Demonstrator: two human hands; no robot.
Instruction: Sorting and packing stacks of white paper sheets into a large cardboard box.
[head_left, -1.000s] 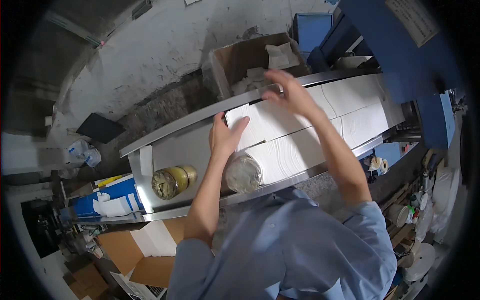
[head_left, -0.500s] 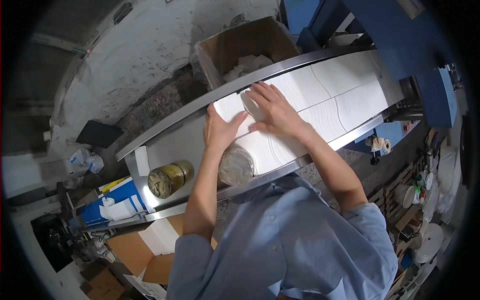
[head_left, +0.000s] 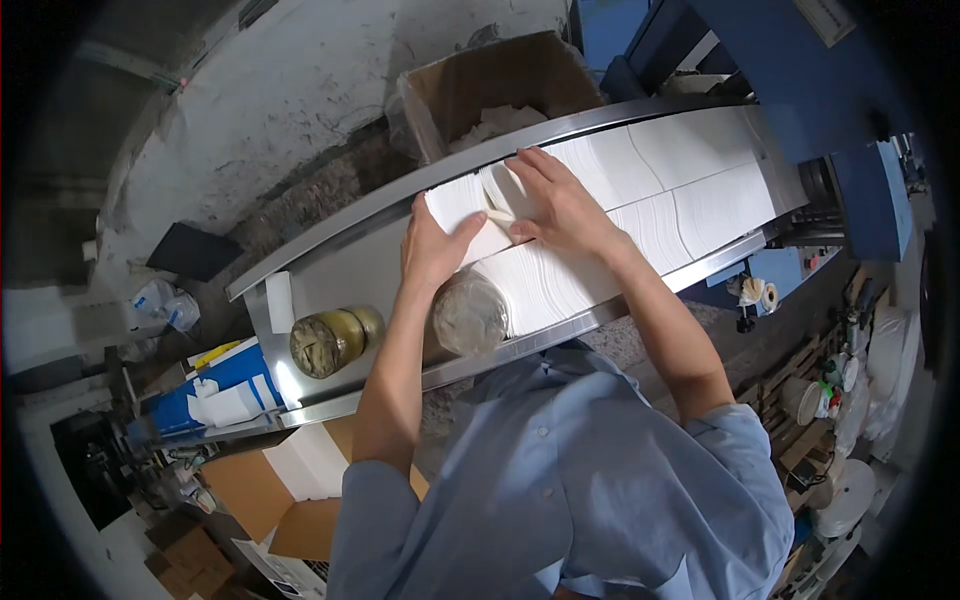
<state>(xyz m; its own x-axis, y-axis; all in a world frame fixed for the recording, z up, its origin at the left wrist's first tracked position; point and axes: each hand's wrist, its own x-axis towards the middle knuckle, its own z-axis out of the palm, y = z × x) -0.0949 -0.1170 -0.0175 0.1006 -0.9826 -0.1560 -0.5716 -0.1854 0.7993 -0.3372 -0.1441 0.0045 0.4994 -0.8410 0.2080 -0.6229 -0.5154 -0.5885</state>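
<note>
Two long rows of white paper sheets (head_left: 640, 190), packed on edge, lie side by side in a metal trough. My left hand (head_left: 436, 247) grips the end bunch of the far row (head_left: 455, 205), its fingers at the far side and its thumb on the near corner. Across a narrow opened gap, my right hand (head_left: 562, 212) holds the rest of that row between thumb and fingers; its fingertips are partly hidden among the sheets. A clear, plastic-wrapped cylinder (head_left: 470, 315) stands against the near row's end, by my left wrist. Left of my forearm lies a yellowish cylinder (head_left: 335, 342).
The metal trough's far rail (head_left: 340, 235) runs behind my hands. Beyond it stands a cardboard box (head_left: 500, 85) with white scraps inside. Blue machinery (head_left: 810, 90) rises at the right end. An open carton (head_left: 285, 490) sits below at the left, near a blue-and-white package (head_left: 225, 395).
The gap in the far row has widened between my hands. My left hand has shifted slightly left with the end bunch, and my right thumb has moved nearer the gap.
</note>
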